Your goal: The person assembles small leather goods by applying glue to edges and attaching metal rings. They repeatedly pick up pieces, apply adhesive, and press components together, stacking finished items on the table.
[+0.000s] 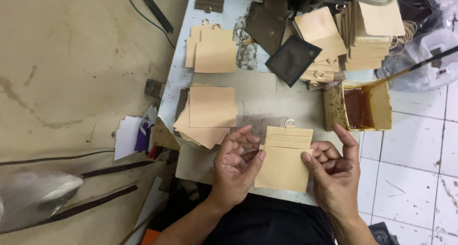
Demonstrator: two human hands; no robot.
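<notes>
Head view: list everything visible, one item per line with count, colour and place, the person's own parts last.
card holder piece: one, tan with a metal ring, held between both hands at the table's near edge.
loose stack: one pile, tan, left of centre.
ringed stack: one pile, tan, far left of the table.
tall stacks: several, tan, far right.
dark pouch: one, dark brown, centre far.
glue tray: one, brown liquid, right edge, brush handle resting in it.
paper scraps: a few, white and purple, left of the table.
table: one, white, stained.
left hand: grip on the piece's left edge.
right hand: grip on its right edge.
</notes>
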